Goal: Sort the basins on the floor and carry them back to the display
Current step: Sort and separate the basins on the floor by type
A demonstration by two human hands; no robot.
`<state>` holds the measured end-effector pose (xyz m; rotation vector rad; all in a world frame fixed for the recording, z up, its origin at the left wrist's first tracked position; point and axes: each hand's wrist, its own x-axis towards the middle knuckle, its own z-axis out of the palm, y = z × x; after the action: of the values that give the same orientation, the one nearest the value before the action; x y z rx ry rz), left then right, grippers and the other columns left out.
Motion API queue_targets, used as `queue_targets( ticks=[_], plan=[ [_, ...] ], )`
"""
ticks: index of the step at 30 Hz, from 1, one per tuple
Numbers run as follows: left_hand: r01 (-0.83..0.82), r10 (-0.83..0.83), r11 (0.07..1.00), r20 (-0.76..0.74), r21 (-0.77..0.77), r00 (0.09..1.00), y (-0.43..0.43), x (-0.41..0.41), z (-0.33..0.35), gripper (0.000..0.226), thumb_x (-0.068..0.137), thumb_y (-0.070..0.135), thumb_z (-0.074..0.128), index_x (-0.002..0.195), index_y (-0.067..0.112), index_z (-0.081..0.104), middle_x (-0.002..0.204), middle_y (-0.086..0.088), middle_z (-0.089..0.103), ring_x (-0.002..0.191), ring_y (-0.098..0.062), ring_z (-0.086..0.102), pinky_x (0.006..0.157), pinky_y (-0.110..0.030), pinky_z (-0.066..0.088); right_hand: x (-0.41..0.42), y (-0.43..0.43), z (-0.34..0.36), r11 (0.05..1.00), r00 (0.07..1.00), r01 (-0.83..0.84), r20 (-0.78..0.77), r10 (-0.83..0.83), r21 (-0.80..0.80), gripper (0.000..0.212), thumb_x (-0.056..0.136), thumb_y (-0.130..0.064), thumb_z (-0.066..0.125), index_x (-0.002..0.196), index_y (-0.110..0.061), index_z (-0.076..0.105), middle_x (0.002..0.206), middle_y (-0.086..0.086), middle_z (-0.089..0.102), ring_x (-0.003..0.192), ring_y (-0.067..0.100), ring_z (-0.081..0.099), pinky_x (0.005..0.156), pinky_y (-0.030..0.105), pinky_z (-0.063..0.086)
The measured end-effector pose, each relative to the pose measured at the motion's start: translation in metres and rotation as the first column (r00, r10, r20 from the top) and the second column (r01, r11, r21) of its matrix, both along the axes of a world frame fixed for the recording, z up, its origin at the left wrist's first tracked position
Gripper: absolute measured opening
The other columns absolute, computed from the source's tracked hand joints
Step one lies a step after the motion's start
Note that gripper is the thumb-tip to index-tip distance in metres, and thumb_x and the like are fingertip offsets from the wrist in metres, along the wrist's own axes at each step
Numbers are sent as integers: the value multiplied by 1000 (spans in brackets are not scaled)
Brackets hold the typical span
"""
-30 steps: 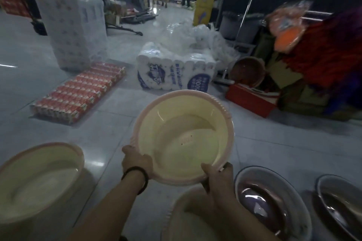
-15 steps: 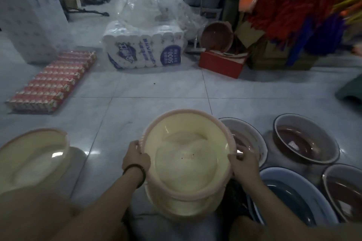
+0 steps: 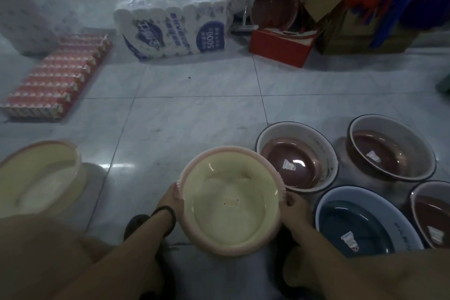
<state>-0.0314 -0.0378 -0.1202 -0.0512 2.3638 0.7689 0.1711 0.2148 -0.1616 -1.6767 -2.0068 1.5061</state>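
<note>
Both hands clasp one round cream-yellow plastic basin with a pale pink ribbed rim (image 3: 230,204) from opposite sides: the left hand (image 3: 174,198), a dark band on its wrist, curls over the near-left rim, and the right hand (image 3: 293,207) grips the right rim, fingers wrapped around the edge. The basin sits low between the hands, just in front of the person's knees; whether it rests on another basin of its kind or on the tiled floor (image 3: 194,114) is hidden by its own body.

Just beyond the right hand sits a white enamel-look basin with a maroon inside (image 3: 295,158), nearly touching the held rim; a blue basin (image 3: 360,224) lies right of that hand, with two more maroon ones farther right. Well to the left of the left hand sits a second cream basin (image 3: 39,175).

The step looks like nesting like with like. To do it well, keep the rim level, press evenly with both hands so the basin seats squarely, then gather the cream one on the left into the same stack before lifting.
</note>
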Motion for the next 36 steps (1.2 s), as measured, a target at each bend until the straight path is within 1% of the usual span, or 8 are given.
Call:
queue_targets(
  ticks=[2, 7, 13, 20, 24, 27, 31, 36],
  plan=[
    [-6, 8, 999, 36, -41, 999, -2, -8, -17, 17, 102, 24, 41, 113, 22, 54, 122, -14, 60, 99, -34, 60, 97, -48, 51, -2, 6, -15, 999, 997, -37, 72, 36, 15, 19, 94, -30, 62, 103, -28, 78, 92, -6, 78, 88, 20, 71, 87, 46, 61],
    [47, -47, 994, 8, -101, 999, 0, -16, -30, 59, 98, 10, 53, 154, 20, 38, 141, -13, 59, 126, -33, 59, 100, -35, 47, -12, -1, -10, 984, 972, -126, 216, 97, 124, 21, 95, -25, 59, 94, -20, 80, 91, 3, 78, 87, 29, 70, 75, 33, 53],
    [-4, 14, 992, 75, -129, 997, 2, -27, -51, 49, 99, 40, 41, 147, 27, 42, 129, -11, 60, 106, -35, 63, 92, -35, 51, -21, 1, -14, 988, 952, -127, 289, 98, 84, 19, 87, -11, 63, 91, -12, 81, 91, 10, 78, 84, 32, 69, 72, 30, 49],
    [378, -338, 891, 187, -251, 922, 8, -18, 10, 55, 100, 25, 53, 150, 13, 35, 150, -11, 46, 132, -31, 49, 104, -36, 44, -76, -34, 20, 949, 914, -236, 380, 143, 211, 58, 75, -26, 63, 131, -11, 61, 129, 19, 62, 120, 40, 58, 99, 44, 51],
    [669, -595, 674, 306, -313, 743, -2, -49, 89, 54, 99, 48, 50, 143, 18, 52, 144, -6, 54, 118, -29, 60, 103, -41, 50, -138, -91, 68, 908, 920, -386, 135, 367, 161, 12, 92, -23, 61, 98, -14, 65, 88, 5, 65, 78, 23, 60, 58, 23, 46],
    [586, -508, 767, 313, -259, 803, -39, -101, 156, 55, 98, 53, 51, 145, 23, 50, 140, -4, 55, 102, -26, 69, 90, -48, 59, -179, -149, 92, 873, 865, -488, -123, 487, 27, 3, 97, -21, 62, 97, -20, 65, 80, -1, 64, 70, 14, 58, 59, 28, 44],
    [383, -420, 873, -67, -303, 905, -121, -153, 221, 41, 99, 47, 53, 135, 27, 58, 128, -2, 62, 107, -24, 67, 79, -35, 56, -219, -219, 102, 769, 801, -594, -262, 538, -236, 11, 97, -19, 68, 108, -17, 68, 98, 10, 72, 82, 25, 71, 71, 42, 59],
    [117, -213, 920, -226, -373, 951, -245, -176, 138, 36, 93, 41, 63, 125, 27, 64, 131, -1, 64, 115, -24, 59, 100, -35, 46, -266, -283, 97, 663, 757, -650, -237, 609, -372, 7, 100, -18, 61, 104, -15, 67, 98, 13, 71, 77, 27, 67, 66, 35, 55]
  ],
)
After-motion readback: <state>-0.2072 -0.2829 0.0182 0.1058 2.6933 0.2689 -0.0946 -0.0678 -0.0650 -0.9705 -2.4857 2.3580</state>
